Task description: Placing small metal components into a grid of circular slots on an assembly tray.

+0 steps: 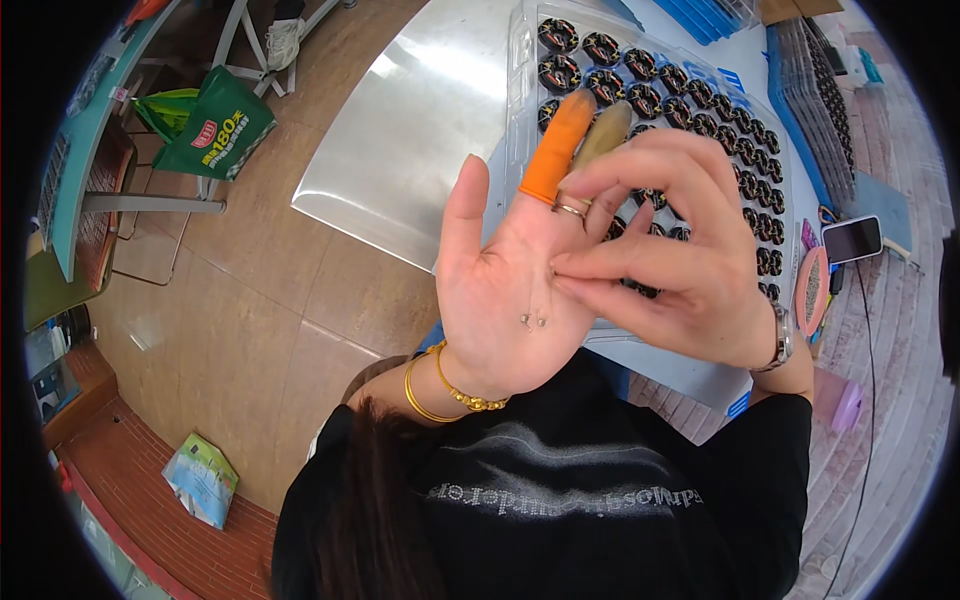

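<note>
My left hand (520, 275) is held palm up with thumb and fingers stretched out. An orange finger cot (558, 150) covers its index finger, and a dull tan finger cot (606, 135) is on the one beside it. Two tiny shiny metal bits (532, 321) lie on the palm; their exact kind is too small to tell. My right hand (680, 245) reaches across from the right, thumb and index finger pinched together at the palm's edge. Whatever sits in that pinch is too small to make out. Behind both hands, a clear plastic tray (522, 75) holds rows of round black coil-like parts (640, 65).
A bare metal sheet (400, 150) lies left of the tray. Blue trays (700, 15) and stacked clear trays (815, 100) stand beyond it. To the right are a phone (852, 240), a pink oval dish (812, 285) and a cable (868, 370). A green bag (215, 125) hangs at left.
</note>
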Motion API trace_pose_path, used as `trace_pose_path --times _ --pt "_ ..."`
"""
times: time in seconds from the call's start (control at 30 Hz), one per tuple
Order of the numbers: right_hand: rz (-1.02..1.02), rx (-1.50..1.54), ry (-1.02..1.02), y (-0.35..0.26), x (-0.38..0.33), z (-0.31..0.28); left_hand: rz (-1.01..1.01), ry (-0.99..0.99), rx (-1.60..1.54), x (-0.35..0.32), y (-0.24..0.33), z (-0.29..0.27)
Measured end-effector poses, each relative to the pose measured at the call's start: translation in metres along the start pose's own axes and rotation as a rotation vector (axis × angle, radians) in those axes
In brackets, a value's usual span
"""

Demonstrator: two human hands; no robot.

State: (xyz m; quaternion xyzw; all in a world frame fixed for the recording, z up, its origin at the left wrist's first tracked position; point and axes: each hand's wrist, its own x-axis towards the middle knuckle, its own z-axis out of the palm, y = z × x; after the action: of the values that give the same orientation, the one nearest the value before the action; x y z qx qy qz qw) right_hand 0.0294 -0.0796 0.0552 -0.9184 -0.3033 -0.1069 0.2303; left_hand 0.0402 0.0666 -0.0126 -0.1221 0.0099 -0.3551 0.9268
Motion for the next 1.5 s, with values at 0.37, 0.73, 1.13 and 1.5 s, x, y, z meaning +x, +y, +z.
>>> trace_pose_path --times 0.37,0.73,1.13,1.5 --pt "-0.113 -0.009 0.03 -0.006 0.002 0.008 -0.06 0.041 -0.272 -0.008 0.009 0.006" --pt "0.039 -0.228 0.053 0.013 0.007 -0.027 0.198 0.025 0.028 -0.008 0.004 0.007" --pt "0.059 -0.343 0.063 0.08 -0.007 -0.006 0.199 0.019 -0.008 0.0 -0.001 0.006" --pt "0.001 -0.382 -0.001 0.074 -0.007 -0.005 0.196 0.03 -0.006 -0.003 0.002 0.008"
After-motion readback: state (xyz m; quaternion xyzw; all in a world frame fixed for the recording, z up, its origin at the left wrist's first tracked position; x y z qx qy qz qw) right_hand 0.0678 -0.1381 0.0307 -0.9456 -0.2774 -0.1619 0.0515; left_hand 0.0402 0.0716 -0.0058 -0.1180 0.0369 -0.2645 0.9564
